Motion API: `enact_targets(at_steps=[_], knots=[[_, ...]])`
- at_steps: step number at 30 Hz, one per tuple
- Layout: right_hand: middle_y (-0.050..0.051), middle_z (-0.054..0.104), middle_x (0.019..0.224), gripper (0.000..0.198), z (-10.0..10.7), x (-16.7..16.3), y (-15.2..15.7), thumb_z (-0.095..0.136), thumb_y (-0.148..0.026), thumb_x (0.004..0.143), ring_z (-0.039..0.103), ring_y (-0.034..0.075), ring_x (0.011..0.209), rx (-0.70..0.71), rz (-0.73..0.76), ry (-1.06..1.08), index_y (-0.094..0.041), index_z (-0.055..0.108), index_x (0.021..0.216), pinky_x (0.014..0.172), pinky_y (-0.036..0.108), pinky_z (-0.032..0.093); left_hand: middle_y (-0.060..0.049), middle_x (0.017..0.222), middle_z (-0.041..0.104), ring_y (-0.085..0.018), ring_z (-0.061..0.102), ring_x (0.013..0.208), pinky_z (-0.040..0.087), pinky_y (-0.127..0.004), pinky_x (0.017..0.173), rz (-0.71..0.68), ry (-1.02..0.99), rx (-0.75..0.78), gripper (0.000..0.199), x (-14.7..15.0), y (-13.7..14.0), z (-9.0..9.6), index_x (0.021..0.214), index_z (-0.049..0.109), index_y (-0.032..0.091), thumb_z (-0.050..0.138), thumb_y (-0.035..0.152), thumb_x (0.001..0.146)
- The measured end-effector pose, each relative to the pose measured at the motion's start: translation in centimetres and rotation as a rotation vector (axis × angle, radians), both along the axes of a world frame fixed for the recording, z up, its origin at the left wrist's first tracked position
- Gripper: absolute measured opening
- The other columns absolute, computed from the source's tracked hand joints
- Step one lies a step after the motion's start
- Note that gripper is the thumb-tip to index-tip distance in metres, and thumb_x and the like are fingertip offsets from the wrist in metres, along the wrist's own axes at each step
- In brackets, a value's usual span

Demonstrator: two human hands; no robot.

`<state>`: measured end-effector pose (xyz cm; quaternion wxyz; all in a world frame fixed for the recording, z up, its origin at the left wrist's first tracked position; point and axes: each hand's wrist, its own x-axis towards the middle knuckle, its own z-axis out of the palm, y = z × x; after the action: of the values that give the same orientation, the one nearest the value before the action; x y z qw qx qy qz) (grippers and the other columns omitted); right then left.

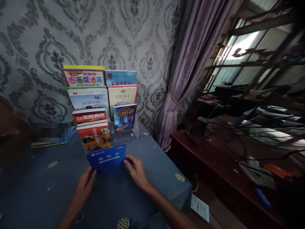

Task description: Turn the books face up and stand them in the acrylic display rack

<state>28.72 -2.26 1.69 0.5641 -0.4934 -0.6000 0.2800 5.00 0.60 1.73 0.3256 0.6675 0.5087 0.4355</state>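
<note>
Between my two hands is a blue booklet (108, 160) with white Chinese print, tilted up just in front of a display stand. My left hand (85, 181) grips its lower left corner, and my right hand (135, 168) pinches its right edge. Behind it, an orange-red book (94, 138) faces me at the front of the left column, with more books stepped up behind. In the right column, a dark blue book (125, 117) rests in the clear acrylic stand (135, 128), below a cream book (122, 95) and a light blue one (124, 76).
A blue-grey tablecloth (152, 175) covers the table. Several books (51, 135) lie flat at the left, partly blurred out. A purple curtain (186, 63) hangs at the right beside a dark red desk (214, 152) with cables and papers. Patterned wallpaper (83, 31) is behind.
</note>
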Motion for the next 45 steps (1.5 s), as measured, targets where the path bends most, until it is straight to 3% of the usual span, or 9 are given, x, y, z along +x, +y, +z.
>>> enact_targets(at_steps=[6, 9, 14, 18, 24, 30, 34, 41, 45], knots=[[0.002, 0.071, 0.083, 0.020, -0.2, 0.4, 1.1, 0.053, -0.034, 0.094, 0.068, 0.019, 0.082, 0.052, -0.036, -0.017, -0.022, 0.069, 0.091, 0.075, 0.027, 0.051, -0.006, 0.086, 0.075, -0.026, 0.070, 0.081, 0.058, -0.036, 0.076, 0.041, 0.021, 0.071, 0.046, 0.6, 0.7, -0.5, 0.095, 0.070, 0.021, 0.052, 0.062, 0.083], [0.003, 0.071, 0.084, 0.020, -0.6, 0.8, 2.5, 0.052, -0.035, 0.093, 0.068, 0.019, 0.081, 0.060, -0.082, 0.012, -0.022, 0.068, 0.091, 0.072, 0.028, 0.052, -0.006, 0.088, 0.074, -0.024, 0.069, 0.080, 0.055, -0.034, 0.073, 0.069, 0.073, 0.140, 0.041, 2.1, 1.1, -0.2, 0.101, 0.066, 0.021, 0.048, 0.056, 0.088], [0.004, 0.072, 0.087, 0.023, -1.8, 1.6, 4.3, 0.050, -0.037, 0.093, 0.068, 0.020, 0.081, 0.093, -0.154, 0.073, -0.022, 0.067, 0.095, 0.075, 0.030, 0.053, -0.004, 0.076, 0.068, -0.023, 0.067, 0.070, 0.051, -0.032, 0.065, 0.101, 0.126, 0.208, 0.033, 5.0, 2.3, -0.6, 0.104, 0.060, 0.021, 0.041, 0.046, 0.092], [0.004, 0.071, 0.089, 0.024, -2.0, 2.5, 5.2, 0.052, -0.039, 0.094, 0.067, 0.020, 0.081, 0.133, -0.222, 0.112, -0.021, 0.068, 0.097, 0.074, 0.030, 0.053, -0.004, 0.078, 0.067, -0.022, 0.066, 0.070, 0.050, -0.033, 0.067, 0.089, 0.148, 0.267, 0.029, 7.1, 3.5, -0.2, 0.107, 0.056, 0.021, 0.038, 0.041, 0.095], [0.006, 0.070, 0.092, 0.028, 0.9, 4.5, 7.8, 0.052, -0.043, 0.095, 0.065, 0.019, 0.083, 0.248, -0.322, 0.170, -0.020, 0.065, 0.103, 0.075, 0.029, 0.052, -0.013, 0.107, 0.072, -0.025, 0.071, 0.093, 0.053, -0.036, 0.079, 0.144, 0.125, 0.398, 0.031, 10.8, 5.6, 3.4, 0.123, 0.050, 0.020, 0.036, 0.034, 0.098], [0.006, 0.067, 0.091, 0.028, 6.3, 6.4, 11.5, 0.050, -0.044, 0.095, 0.062, 0.019, 0.084, 0.400, -0.365, 0.171, -0.020, 0.063, 0.103, 0.079, 0.031, 0.051, -0.009, 0.096, 0.072, -0.025, 0.072, 0.089, 0.052, -0.035, 0.080, 0.231, 0.070, 0.544, 0.027, 13.6, 7.7, 8.0, 0.110, 0.056, 0.021, 0.036, 0.038, 0.100], [0.007, 0.069, 0.097, 0.030, 8.8, 7.4, 14.0, 0.051, -0.044, 0.094, 0.064, 0.021, 0.091, 0.481, -0.345, 0.213, -0.021, 0.063, 0.108, 0.087, 0.034, 0.052, -0.008, 0.104, 0.073, -0.023, 0.071, 0.099, 0.052, -0.035, 0.089, 0.302, -0.017, 0.610, 0.027, 15.0, 8.9, 9.8, 0.105, 0.060, 0.021, 0.040, 0.038, 0.100], [0.007, 0.072, 0.101, 0.027, 8.1, 8.3, 16.5, 0.051, -0.040, 0.095, 0.067, 0.020, 0.092, 0.492, -0.335, 0.209, -0.020, 0.064, 0.108, 0.085, 0.032, 0.053, -0.010, 0.103, 0.075, -0.024, 0.071, 0.098, 0.053, -0.039, 0.092, 0.342, 0.020, 0.585, 0.031, 16.2, 10.9, 9.7, 0.110, 0.064, 0.017, 0.040, 0.035, 0.100], [0.006, 0.073, 0.100, 0.026, 7.2, 8.6, 17.2, 0.051, -0.039, 0.095, 0.067, 0.020, 0.091, 0.456, -0.328, 0.173, -0.020, 0.065, 0.107, 0.083, 0.030, 0.053, -0.015, 0.116, 0.073, -0.026, 0.069, 0.110, 0.052, -0.041, 0.098, 0.328, -0.007, 0.574, 0.034, 16.2, 11.8, 8.9, 0.125, 0.058, 0.016, 0.043, 0.033, 0.099]])
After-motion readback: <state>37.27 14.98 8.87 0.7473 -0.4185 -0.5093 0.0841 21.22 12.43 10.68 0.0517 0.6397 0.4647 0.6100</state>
